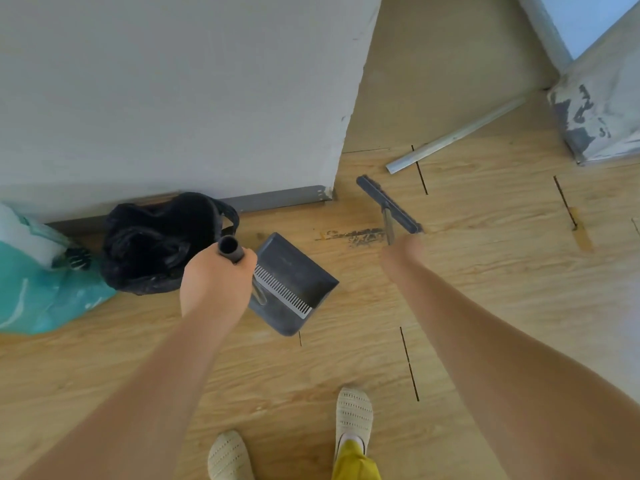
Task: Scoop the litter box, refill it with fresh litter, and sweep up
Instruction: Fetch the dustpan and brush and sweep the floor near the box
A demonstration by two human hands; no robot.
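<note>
L hand grips dustpan handle; R hand grips broom.

The floor is light oak woodgrain with dark seam marks. On it, the dustpan is slate grey with a pale comb strip; left of it sit a black bag and a teal bag. The broom is dark grey. The slippers are cream knit; the wall is off-white.

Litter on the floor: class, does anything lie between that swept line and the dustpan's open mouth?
Nothing visible does. The litter lies on bare floor beside the dustpan, which the left hand holds by its handle. The broom, held by the right hand, stands behind the litter.
</note>
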